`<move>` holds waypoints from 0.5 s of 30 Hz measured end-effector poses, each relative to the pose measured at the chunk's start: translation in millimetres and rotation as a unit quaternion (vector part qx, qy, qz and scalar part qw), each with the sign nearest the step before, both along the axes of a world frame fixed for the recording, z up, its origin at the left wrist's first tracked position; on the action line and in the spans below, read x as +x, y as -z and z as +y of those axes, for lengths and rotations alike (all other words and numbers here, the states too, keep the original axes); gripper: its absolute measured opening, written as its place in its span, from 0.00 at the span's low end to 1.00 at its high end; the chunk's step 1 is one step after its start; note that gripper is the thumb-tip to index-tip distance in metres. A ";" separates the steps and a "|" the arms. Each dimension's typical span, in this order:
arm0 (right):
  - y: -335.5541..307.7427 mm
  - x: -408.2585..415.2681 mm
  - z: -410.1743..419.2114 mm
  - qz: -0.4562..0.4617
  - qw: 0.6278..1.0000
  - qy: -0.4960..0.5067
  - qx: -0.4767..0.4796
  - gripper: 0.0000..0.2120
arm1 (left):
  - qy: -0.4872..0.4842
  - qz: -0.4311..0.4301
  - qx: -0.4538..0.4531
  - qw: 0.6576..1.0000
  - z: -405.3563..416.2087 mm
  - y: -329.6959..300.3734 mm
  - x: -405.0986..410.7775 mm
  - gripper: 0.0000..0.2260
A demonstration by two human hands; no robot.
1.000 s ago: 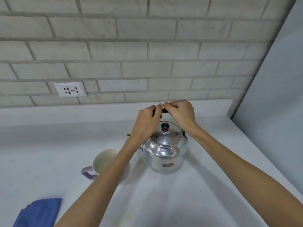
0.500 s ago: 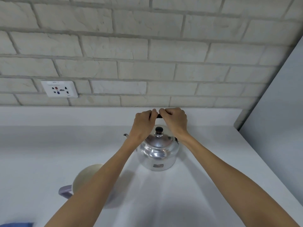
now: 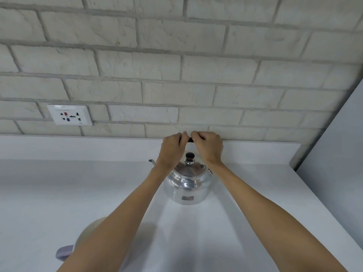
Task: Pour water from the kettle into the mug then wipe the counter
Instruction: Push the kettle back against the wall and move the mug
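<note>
- The steel kettle [image 3: 188,185] stands upright on the white worktop [image 3: 59,193] near the brick wall [image 3: 176,65], lid on, spout pointing left.
- Your left hand [image 3: 171,149] and right hand [image 3: 208,147] each have their grip closed around the kettle's black top handle [image 3: 190,140], side by side above the lid knob.
- The cream mug [image 3: 88,238] sits near you at lower left, partly hidden by your left forearm.
- A wall socket [image 3: 69,115] sits left; its print is unreadable, as is the kettle's small label.

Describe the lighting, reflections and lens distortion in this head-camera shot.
Head view: soft, even light; faint shadows fall toward the camera from the kettle across the counter; its shiny body mirrors the forearms; wide-angle lens bows the brick wall courses; both hands, left hand and right hand, look sharp.
</note>
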State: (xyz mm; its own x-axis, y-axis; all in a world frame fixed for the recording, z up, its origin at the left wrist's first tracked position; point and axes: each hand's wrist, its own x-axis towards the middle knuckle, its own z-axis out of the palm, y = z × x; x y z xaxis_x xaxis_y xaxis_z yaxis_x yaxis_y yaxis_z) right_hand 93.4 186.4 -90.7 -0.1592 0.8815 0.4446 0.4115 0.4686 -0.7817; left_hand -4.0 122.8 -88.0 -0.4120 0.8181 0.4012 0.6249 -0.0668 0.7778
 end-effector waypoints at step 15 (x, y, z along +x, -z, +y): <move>-6.5 19.7 -9.6 -0.180 0.979 -0.078 0.056 0.24 | 0.013 -0.017 -0.040 0.999 -13.8 -7.2 2.7 0.13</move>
